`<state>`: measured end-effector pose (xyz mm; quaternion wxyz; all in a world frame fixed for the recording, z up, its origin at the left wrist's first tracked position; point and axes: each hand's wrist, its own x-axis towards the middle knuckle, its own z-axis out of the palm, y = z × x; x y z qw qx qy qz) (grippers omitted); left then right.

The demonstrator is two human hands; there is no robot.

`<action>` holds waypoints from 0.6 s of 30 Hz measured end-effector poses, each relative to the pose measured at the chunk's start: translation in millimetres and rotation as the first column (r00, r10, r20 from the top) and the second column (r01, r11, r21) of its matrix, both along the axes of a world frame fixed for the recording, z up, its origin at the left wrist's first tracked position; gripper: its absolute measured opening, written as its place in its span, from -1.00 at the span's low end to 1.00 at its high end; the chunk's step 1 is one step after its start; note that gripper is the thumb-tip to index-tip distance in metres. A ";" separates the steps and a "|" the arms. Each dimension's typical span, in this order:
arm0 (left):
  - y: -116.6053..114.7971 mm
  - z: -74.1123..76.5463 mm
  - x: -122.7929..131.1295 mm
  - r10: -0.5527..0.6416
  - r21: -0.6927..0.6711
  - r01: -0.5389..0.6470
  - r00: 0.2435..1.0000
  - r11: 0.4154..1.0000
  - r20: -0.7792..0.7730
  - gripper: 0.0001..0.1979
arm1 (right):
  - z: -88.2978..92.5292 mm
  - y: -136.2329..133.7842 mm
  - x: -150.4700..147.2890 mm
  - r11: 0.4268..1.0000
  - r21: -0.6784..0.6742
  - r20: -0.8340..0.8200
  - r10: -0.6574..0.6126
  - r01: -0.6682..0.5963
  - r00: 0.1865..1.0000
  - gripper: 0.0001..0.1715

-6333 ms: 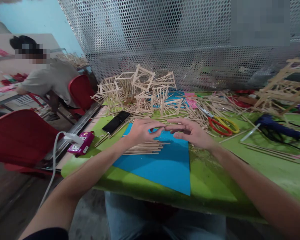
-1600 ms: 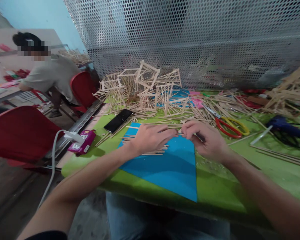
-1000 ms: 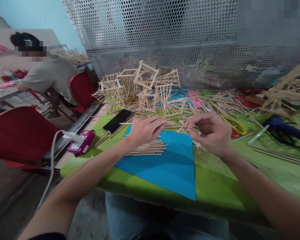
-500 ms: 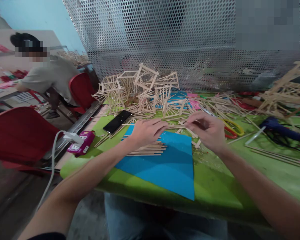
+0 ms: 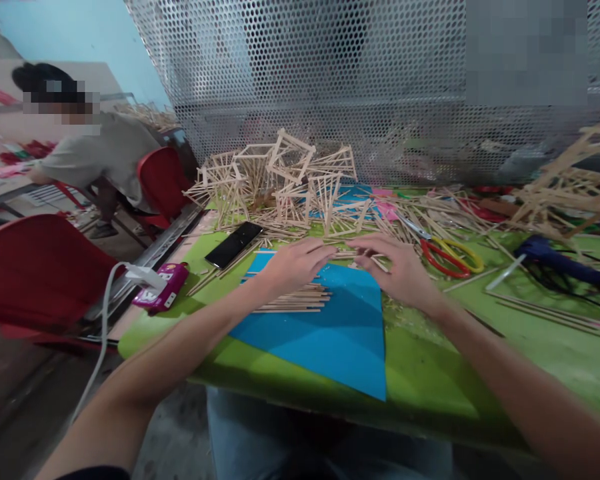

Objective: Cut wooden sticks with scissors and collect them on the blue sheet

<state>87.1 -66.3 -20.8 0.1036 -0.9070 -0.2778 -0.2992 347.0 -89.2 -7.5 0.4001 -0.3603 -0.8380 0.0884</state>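
Observation:
My left hand (image 5: 293, 267) and my right hand (image 5: 397, 270) meet fingertip to fingertip over the far edge of a blue sheet (image 5: 330, 340). Both are palm down, fingers drawn together on a thin wooden stick (image 5: 344, 253) that lies across between them. A flat bundle of similar sticks (image 5: 300, 301) rests on the sheet just under my left wrist. Loose sticks are scattered right behind my fingers. How much of the stick each hand grips is hidden by the fingers.
Behind lie a heap of glued stick frames (image 5: 280, 180), a black phone (image 5: 233, 244), red-and-yellow scissors (image 5: 450, 257) and a blue glue gun (image 5: 555, 257) on the green table (image 5: 430, 380). A pink power strip (image 5: 157, 288), a red chair (image 5: 40, 267) and a seated person (image 5: 95, 157) are to the left.
My right hand, raised in a pinch half a second ago, has come down and leftward to the sticks beside my left fingertips. My left hand has hardly moved.

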 end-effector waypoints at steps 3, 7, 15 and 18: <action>0.4 0.1 2.2 -0.061 -0.026 0.060 0.997 0.998 -0.041 -0.67 | -5.8 -0.6 -1.0 0.999 0.038 0.044 -0.022 0.021 0.999 -0.79; -1.2 0.2 1.3 -0.063 -0.083 0.062 0.998 0.995 -0.009 -0.67 | -3.5 -2.3 -2.3 0.996 0.068 0.027 -0.055 0.053 0.998 -0.78; 0.9 -2.0 -5.8 0.044 -0.167 -0.011 0.980 0.986 0.196 -0.67 | 28.7 39.0 102.3 0.835 -0.082 0.447 -0.457 0.544 0.769 -0.50; 2.1 -1.4 -5.6 0.049 -0.200 0.001 0.969 0.980 0.244 -0.67 | 16.1 61.7 161.5 0.648 -0.152 0.664 -0.492 0.747 0.562 -0.50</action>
